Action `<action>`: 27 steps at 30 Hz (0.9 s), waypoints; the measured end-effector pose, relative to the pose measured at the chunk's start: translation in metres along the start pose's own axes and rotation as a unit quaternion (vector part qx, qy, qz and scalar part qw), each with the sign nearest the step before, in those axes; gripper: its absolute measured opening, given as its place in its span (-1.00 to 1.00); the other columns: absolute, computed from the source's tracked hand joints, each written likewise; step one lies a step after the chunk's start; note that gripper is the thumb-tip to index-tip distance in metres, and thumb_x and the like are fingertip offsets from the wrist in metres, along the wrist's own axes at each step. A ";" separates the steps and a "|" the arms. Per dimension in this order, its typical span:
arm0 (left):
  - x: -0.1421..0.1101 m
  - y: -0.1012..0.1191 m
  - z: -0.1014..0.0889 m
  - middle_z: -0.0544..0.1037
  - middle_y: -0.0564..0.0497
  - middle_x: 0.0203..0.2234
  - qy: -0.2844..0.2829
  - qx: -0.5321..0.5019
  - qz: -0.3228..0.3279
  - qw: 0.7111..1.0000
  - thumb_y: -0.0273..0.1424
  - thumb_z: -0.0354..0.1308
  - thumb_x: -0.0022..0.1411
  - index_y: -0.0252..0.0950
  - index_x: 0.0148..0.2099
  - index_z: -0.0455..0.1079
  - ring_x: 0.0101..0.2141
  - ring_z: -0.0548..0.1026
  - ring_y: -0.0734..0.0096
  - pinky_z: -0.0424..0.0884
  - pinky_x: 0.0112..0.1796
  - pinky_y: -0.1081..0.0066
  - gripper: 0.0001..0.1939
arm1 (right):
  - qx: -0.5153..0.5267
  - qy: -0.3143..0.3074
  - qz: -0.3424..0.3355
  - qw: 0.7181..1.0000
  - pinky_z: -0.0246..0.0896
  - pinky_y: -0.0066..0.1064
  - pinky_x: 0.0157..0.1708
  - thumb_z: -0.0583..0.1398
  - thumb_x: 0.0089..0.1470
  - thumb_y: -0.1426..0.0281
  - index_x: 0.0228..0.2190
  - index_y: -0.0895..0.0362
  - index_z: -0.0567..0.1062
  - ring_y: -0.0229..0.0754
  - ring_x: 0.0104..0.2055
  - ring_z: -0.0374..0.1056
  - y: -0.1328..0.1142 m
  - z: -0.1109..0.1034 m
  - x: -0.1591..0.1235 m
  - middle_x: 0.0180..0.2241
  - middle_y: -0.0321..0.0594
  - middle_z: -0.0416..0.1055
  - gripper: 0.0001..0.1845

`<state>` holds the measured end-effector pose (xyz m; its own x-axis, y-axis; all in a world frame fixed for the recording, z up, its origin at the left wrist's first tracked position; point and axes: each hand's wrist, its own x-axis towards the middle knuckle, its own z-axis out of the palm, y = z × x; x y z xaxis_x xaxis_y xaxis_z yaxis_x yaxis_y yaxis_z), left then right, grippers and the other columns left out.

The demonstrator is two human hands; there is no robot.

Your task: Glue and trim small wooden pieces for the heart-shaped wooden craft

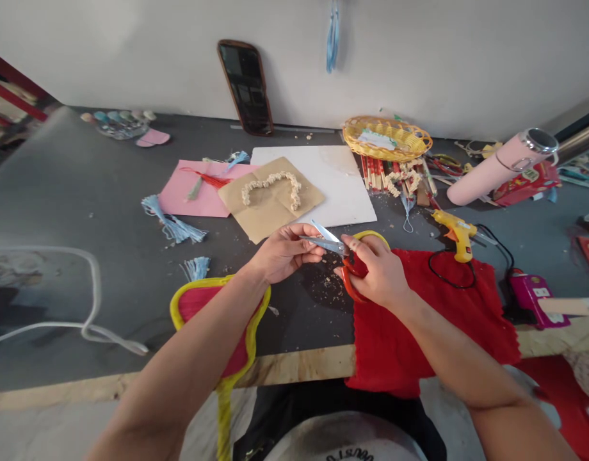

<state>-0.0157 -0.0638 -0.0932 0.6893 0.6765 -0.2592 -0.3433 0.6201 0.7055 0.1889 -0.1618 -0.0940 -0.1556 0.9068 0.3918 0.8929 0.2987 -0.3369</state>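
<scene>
My right hand [378, 272] is closed round the red and yellow handles of a pair of scissors [345, 256], blades open and pointing left. My left hand [285, 250] pinches a small thin piece between its fingertips, right at the scissor blades; the piece is too small to name. Both hands hover over the dark grey table [73, 211], above scattered pale crumbs [318, 288]. Under my left forearm lies a red fan with a yellow rim [198, 301]. A red knitted cloth [419, 333] lies beneath my right wrist and hangs over the table edge.
Behind the hands lie brown paper with a pale arch of small pieces [273, 189], pink paper [198, 189], a white board [323, 179] and blue tassels [172, 224]. A yellow basket [385, 137], wooden sticks, yellow glue gun [458, 234], pink tumbler [503, 166] sit right. White cord [83, 320] left.
</scene>
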 end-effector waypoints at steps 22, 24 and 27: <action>0.000 0.001 0.004 0.60 -0.02 -0.62 0.050 0.001 0.007 0.999 -0.59 0.43 -0.09 -0.40 -0.39 0.49 -0.58 0.58 0.43 0.57 -0.47 0.54 -0.81 | -0.002 0.013 -0.014 1.000 0.44 -0.25 -0.18 0.25 0.10 0.20 0.10 0.11 0.41 -0.06 -0.15 0.41 -0.002 0.001 0.000 -0.23 -0.11 0.46 -0.45; 0.000 0.001 0.003 0.60 -0.02 -0.62 0.050 0.002 0.007 0.999 -0.58 0.43 -0.10 -0.39 -0.39 0.49 -0.58 0.58 0.43 0.57 -0.47 0.54 -0.80 | -0.003 0.011 -0.011 1.000 0.44 -0.25 -0.19 0.25 0.10 0.19 0.10 0.10 0.41 -0.06 -0.16 0.41 -0.002 0.000 0.000 -0.23 -0.11 0.46 -0.45; 0.000 0.001 0.002 0.60 -0.01 -0.61 0.046 0.003 0.005 0.999 -0.57 0.43 -0.09 -0.39 -0.39 0.49 -0.58 0.58 0.43 0.57 -0.46 0.54 -0.80 | -0.005 0.007 -0.011 1.000 0.43 -0.26 -0.19 0.25 0.10 0.17 0.11 0.10 0.41 -0.07 -0.17 0.41 -0.002 0.000 0.000 -0.23 -0.12 0.46 -0.44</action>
<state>-0.0147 -0.0645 -0.0908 0.6235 0.7172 -0.3113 -0.3462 0.6102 0.7126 0.1874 -0.1625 -0.0935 -0.1688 0.8957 0.4114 0.8938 0.3151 -0.3192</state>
